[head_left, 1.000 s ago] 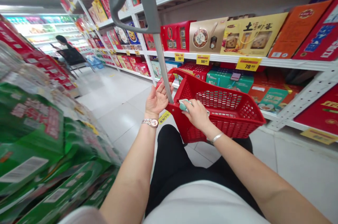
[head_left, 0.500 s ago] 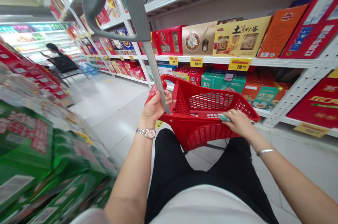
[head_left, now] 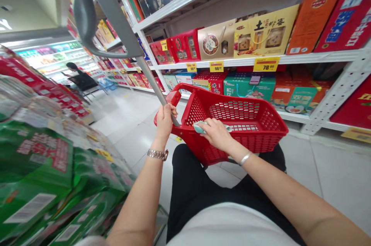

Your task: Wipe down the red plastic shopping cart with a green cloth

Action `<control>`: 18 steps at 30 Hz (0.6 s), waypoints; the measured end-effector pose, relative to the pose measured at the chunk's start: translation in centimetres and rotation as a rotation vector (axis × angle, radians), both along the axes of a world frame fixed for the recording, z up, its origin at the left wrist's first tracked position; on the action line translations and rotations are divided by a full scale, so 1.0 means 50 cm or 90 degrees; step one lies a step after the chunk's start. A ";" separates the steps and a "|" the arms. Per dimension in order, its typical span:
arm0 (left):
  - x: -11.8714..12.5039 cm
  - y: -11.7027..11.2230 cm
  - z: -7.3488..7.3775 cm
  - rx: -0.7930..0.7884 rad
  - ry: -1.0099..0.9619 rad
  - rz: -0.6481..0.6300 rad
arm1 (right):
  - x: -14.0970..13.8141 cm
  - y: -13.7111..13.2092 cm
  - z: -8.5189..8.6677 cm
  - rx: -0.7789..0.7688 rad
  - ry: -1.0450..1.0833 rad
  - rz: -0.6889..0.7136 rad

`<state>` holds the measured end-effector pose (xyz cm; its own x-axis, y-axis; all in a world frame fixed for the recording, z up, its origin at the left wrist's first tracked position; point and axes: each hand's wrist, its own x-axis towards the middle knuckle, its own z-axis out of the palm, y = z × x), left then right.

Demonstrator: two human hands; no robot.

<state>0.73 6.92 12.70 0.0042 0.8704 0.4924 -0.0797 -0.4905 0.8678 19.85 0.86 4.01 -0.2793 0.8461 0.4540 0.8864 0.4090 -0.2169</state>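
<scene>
- The grey pole (head_left: 153, 79) of a red basket (head_left: 232, 145) is clamped by the left hand (head_left: 165, 122), apparently so that the basket can be steered.
- A pale green item (head_left: 199, 127) is pinched by the right hand (head_left: 217, 134), held over the basket's interior.
- Shelves (head_left: 319, 57) are alongside, on the right.

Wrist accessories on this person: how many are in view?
2: a metal wristwatch on the wrist of the left hand, and a slim silver bangle on the wrist of the right hand.
</scene>
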 end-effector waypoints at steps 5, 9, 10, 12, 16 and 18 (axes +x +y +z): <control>-0.020 0.013 0.006 -0.060 0.065 -0.067 | 0.150 -0.035 -0.071 0.003 -0.032 -0.087; -0.034 -0.005 -0.003 0.162 0.348 0.298 | 0.251 -0.051 -0.099 -0.014 -0.042 -0.125; -0.034 -0.015 -0.010 0.225 0.430 0.380 | 0.262 -0.051 -0.099 -0.019 -0.049 -0.132; -0.025 -0.036 -0.031 0.321 0.600 0.434 | 0.264 -0.050 -0.091 -0.032 -0.067 -0.147; 0.023 -0.059 -0.090 0.397 0.886 0.254 | 0.220 -0.046 -0.064 -0.055 -0.090 -0.155; 0.043 -0.054 -0.115 0.360 0.946 0.221 | 0.190 -0.045 -0.053 -0.067 -0.096 -0.151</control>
